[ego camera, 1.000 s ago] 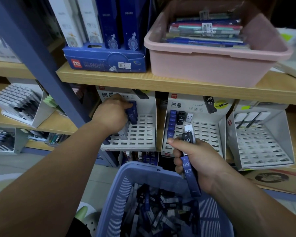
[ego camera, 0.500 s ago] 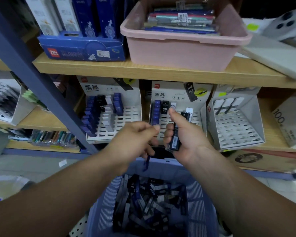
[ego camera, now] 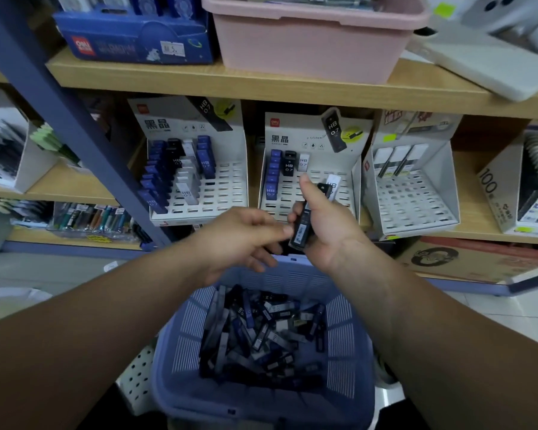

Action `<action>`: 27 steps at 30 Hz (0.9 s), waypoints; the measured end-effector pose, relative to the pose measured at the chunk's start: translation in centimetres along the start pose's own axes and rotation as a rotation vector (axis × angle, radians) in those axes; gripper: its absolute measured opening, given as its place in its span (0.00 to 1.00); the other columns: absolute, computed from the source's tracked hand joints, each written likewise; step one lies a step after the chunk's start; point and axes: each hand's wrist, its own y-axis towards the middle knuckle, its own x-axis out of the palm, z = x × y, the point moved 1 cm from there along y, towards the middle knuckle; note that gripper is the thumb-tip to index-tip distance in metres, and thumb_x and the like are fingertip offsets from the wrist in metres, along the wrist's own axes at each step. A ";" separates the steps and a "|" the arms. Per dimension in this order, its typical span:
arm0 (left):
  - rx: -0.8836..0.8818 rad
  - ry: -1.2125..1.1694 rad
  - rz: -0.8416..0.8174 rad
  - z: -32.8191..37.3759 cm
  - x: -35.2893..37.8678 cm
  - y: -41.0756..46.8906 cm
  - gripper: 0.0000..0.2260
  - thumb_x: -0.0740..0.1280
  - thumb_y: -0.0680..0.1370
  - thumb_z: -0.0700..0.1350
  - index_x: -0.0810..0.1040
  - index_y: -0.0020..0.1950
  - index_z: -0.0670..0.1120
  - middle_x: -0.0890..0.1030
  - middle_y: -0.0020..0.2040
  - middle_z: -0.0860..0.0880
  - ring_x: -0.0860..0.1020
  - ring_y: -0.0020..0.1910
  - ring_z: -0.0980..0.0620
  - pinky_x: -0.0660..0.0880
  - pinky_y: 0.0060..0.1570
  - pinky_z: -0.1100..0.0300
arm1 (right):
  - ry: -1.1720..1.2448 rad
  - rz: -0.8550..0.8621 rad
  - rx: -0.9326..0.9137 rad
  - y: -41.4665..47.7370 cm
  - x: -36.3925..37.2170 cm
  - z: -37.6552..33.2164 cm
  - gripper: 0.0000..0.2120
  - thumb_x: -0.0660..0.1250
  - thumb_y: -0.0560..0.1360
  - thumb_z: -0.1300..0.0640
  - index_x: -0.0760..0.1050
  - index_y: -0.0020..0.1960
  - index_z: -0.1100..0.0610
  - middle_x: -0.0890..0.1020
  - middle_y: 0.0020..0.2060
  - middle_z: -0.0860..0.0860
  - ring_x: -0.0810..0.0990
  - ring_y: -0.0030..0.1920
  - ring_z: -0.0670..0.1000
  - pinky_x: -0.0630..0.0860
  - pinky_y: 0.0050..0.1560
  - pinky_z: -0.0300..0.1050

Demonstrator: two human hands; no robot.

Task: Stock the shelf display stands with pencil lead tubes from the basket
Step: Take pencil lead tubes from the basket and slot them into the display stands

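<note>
A purple-blue basket [ego camera: 348, 352] full of loose pencil lead tubes [ego camera: 261, 330] sits low in front of me. Above it, my right hand [ego camera: 330, 234] grips a black lead tube [ego camera: 302, 228] together with a white one [ego camera: 333, 184]. My left hand [ego camera: 243, 240] is beside it, thumb and forefinger pinching the black tube's lower end. On the shelf behind stand three white slotted display stands. The left stand [ego camera: 227, 193] holds rows of blue, black and white tubes. The middle stand [ego camera: 280, 209] has one blue row and a few others. The right stand [ego camera: 413, 200] is mostly bare.
A slanted blue shelf post [ego camera: 75, 125] crosses in front of the left stand. The wooden shelf above [ego camera: 261, 85] carries a pink tub [ego camera: 311, 48] and a blue pen box [ego camera: 131, 41]. More stationery boxes flank the stands, and a cardboard box [ego camera: 479, 259] lies below right.
My left hand left the left stand, where it was placing a blue tube, and came back beside my right hand. The right hand turned its tubes upright. The view shifted downward.
</note>
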 end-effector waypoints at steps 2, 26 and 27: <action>0.025 -0.048 0.035 -0.1 1.6 -0.5 0.15 0.77 0.73 0.46 0.79 0.53 0.40 0.85 0.44 0.40 0.84 0.39 0.45 0.80 0.39 0.55 | -0.013 -0.013 -0.003 -0.6 0.2 0.0 0.18 0.74 0.73 0.42 0.77 0.50 0.55 0.76 0.31 0.48 0.74 0.28 0.47 0.75 0.35 0.44; 0.308 -0.242 0.083 1.3 1.3 1.8 0.08 0.66 0.81 0.39 0.84 0.56 0.46 0.86 0.48 0.45 0.84 0.41 0.47 0.81 0.41 0.54 | -0.156 -0.044 -0.053 -1.0 -1.5 -1.9 0.19 0.76 0.73 0.54 0.80 0.59 0.63 0.82 0.36 0.51 0.70 0.26 0.46 0.66 0.25 0.39; 0.306 -0.290 0.064 1.5 1.2 2.1 0.08 0.67 0.80 0.39 0.83 0.55 0.45 0.86 0.48 0.44 0.84 0.42 0.46 0.81 0.43 0.52 | -0.149 -0.050 -0.053 -0.9 -1.4 -2.0 0.17 0.76 0.73 0.54 0.81 0.58 0.62 0.82 0.35 0.50 0.70 0.26 0.46 0.67 0.25 0.39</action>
